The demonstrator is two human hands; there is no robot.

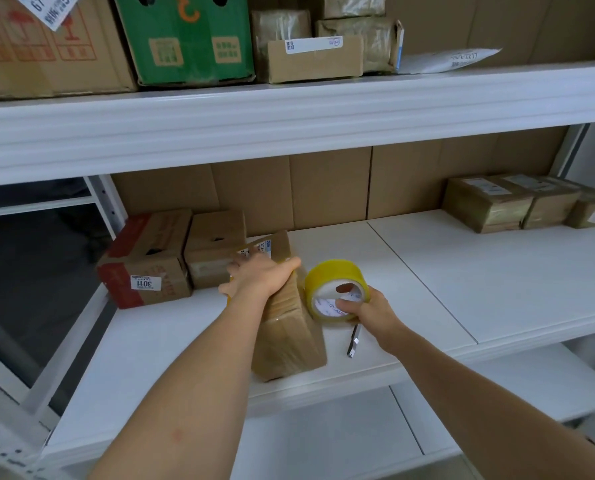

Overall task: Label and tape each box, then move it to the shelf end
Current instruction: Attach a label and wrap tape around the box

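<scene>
You have on the middle shelf (462, 271) six boxes, one tape roll (334, 275), one cutter (354, 341).

White shelf (427, 271), two panels meeting at a seam right of centre. Far left: red-and-brown carton (147, 259) with label "3011", touching a plain brown carton (214, 252) on its right. Near centre: tape-wrapped box (289, 327) standing on the shelf, tilted. Just right of it: yellow tape roll (335, 289) on edge. Near the roll, closer to the front edge: small utility knife (354, 341) lying flat. Far right, well apart: three tape-wrapped parcels (528, 202) in a row, touching.
</scene>
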